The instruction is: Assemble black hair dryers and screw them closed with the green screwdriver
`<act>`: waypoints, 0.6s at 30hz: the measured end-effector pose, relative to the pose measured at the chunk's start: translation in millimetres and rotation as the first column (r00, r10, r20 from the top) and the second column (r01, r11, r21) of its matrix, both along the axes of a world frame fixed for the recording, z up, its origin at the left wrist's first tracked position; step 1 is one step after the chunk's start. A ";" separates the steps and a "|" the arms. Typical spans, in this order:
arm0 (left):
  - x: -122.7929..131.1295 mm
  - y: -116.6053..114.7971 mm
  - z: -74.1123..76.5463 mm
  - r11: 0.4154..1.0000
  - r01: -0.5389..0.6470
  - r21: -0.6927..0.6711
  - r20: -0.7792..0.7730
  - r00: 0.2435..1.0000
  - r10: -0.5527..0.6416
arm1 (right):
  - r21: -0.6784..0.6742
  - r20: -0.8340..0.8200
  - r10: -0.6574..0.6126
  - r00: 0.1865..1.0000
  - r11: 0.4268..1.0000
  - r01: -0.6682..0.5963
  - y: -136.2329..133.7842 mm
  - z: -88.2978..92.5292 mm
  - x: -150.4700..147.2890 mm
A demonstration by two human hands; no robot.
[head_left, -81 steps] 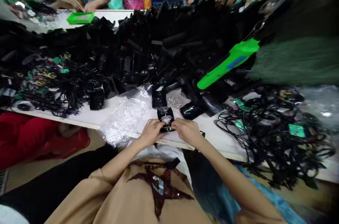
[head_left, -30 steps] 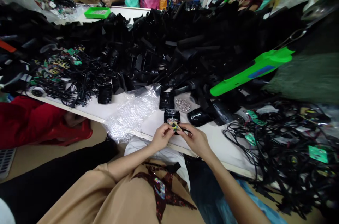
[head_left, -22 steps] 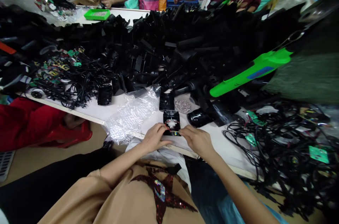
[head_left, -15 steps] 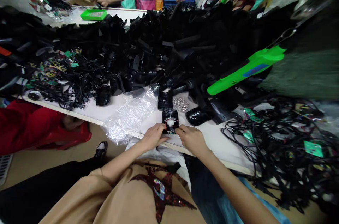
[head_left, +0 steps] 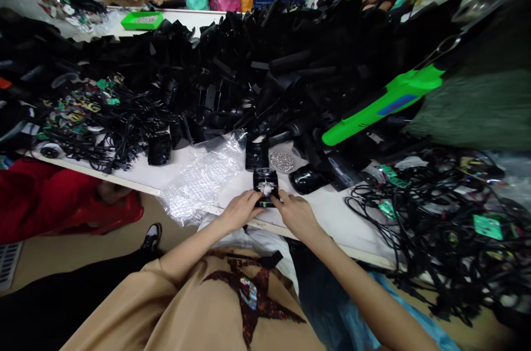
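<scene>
Between my hands, at the table's front edge, lies a black plastic housing point(head_left: 265, 177) with white and red parts showing inside. My left hand point(head_left: 243, 210) is closed on its left side, fingertips at the inner parts. On the other side my right hand point(head_left: 295, 213) grips the right edge, its fingers bent at the opening. Just beyond sits another black housing point(head_left: 256, 155), beside a small round heap of silvery screws point(head_left: 282, 161). A further black shell point(head_left: 307, 179) rests to the right. What exactly my fingertips press inside is too small to make out.
Clear bubble wrap point(head_left: 203, 182) lies left of my hands. A green electric screwdriver point(head_left: 381, 105) hangs at the right. Tangled cables with green boards point(head_left: 487, 226) cover the right end. Black parts pile behind; a green tray point(head_left: 141, 20) and two co-workers are across the table.
My right fingers have shifted slightly up and inward over the housing's opening. My left fingertips also reach further in. Across the table, a co-worker's hand has lifted a small dark piece.
</scene>
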State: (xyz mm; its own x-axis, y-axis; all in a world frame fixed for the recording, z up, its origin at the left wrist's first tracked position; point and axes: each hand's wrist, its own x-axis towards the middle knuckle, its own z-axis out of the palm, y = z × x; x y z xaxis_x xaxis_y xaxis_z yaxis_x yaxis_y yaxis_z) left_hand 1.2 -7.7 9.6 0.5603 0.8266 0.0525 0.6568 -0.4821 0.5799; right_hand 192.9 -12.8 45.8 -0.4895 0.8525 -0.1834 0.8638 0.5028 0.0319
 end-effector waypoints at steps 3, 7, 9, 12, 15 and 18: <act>-3.7 -2.7 -4.9 0.998 -0.062 -0.023 0.030 0.998 0.063 | 0.011 -0.079 -0.031 0.996 0.999 0.032 -1.5 0.1 4.2; -5.8 -4.8 -8.2 0.996 -0.002 0.087 -0.012 1.000 0.003 | 0.028 -0.182 -0.038 0.983 0.999 0.044 -2.6 0.2 5.1; -4.6 -4.1 -8.4 0.984 0.041 0.174 -0.058 0.998 -0.032 | 0.038 -0.172 -0.017 0.985 0.999 0.024 -2.0 -0.8 3.4; -2.8 -1.1 -8.0 0.963 0.101 0.248 -0.140 0.988 -0.068 | 0.047 -0.123 0.023 0.992 0.999 -0.018 -0.5 -3.0 0.9; -3.2 1.6 -6.9 0.958 0.143 0.248 -0.171 0.980 -0.102 | 0.040 -0.110 0.062 0.992 0.998 -0.058 -0.1 -4.9 0.9; -3.7 1.2 -6.4 0.972 0.103 0.213 -0.102 0.991 -0.083 | 0.026 -0.106 0.082 0.991 0.997 -0.079 -0.5 -5.5 3.0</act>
